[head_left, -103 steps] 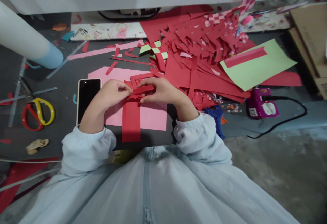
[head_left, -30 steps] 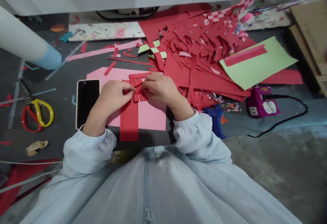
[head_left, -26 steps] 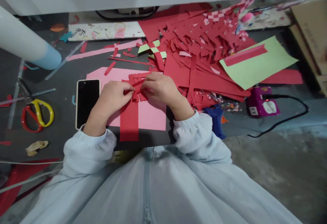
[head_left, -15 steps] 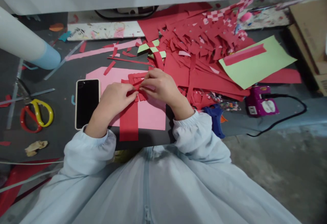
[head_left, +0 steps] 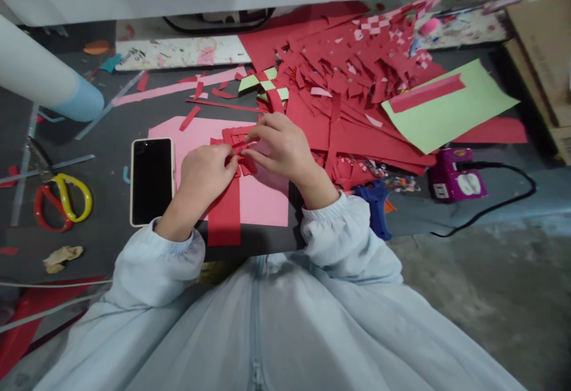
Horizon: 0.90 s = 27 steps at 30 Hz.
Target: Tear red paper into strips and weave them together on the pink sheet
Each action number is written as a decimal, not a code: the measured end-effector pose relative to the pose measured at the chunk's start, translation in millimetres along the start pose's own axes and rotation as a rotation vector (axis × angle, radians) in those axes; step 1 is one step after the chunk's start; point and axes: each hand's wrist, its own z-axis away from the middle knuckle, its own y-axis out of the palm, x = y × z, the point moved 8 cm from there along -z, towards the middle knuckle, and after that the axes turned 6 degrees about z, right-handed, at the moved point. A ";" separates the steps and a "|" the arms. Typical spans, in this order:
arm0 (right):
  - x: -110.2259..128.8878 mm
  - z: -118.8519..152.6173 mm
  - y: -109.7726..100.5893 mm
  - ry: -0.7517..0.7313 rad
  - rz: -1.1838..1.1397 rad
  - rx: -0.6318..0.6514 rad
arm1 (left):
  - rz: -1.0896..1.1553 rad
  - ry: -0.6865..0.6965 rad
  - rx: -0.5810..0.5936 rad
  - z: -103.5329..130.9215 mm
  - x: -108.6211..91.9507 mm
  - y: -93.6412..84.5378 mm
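Observation:
Both hands meet over a piece of slit red paper (head_left: 225, 215) that lies on a pink sheet (head_left: 265, 203). My left hand (head_left: 207, 171) pinches the red paper at its cut strips, thumb and forefinger pressed together. From the right, my right hand (head_left: 281, 144) curls its fingers round the same strips, its thumb a little apart from the forefinger. The fingers partly hide the strips, so how they cross is hard to make out. A phone (head_left: 153, 181) with a dark screen lies left of my left hand, over the pink sheet's edge.
Scissors (head_left: 62, 197) with red and yellow handles lie at the left, below a white and blue cylinder (head_left: 82, 96). A heap of red paper pieces (head_left: 348, 69) fills the back right. Beyond are a green sheet (head_left: 450, 105), a purple box (head_left: 458, 175) with a black cable, and a blue tool (head_left: 377, 209).
My right hand's fingers have lifted slightly and its thumb and forefinger have spread apart a little. The left hand has turned slightly at the red strips. The papers around have stayed put.

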 end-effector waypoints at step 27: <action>14.2 1.8 12.4 -0.079 0.048 0.293 | 0.099 -0.014 0.009 -1.2 4.7 -2.7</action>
